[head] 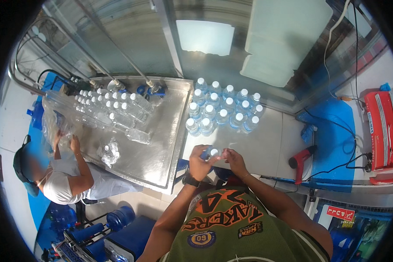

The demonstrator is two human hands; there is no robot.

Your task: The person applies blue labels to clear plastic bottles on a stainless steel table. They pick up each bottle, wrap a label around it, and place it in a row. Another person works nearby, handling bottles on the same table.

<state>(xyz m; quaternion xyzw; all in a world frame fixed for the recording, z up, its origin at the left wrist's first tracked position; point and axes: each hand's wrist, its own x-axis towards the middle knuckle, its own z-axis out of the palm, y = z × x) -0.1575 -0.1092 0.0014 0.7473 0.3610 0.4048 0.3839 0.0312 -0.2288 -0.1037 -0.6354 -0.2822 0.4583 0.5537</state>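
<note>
My left hand is wrapped around a clear plastic water bottle with a white cap, held upright near the edge of the white counter. The fingertips of my right hand are bunched close together at the side of this bottle, near its cap. Whether they pinch some small thing is too small to tell. Just beyond my hands, several capped water bottles with bluish labels stand in rows on the white counter.
A red heat gun lies at the counter's right, with black cables behind it. On the left, a stainless steel table bears several unlabelled capped bottles and a bag of white caps. A co-worker there handles a clear plastic bag.
</note>
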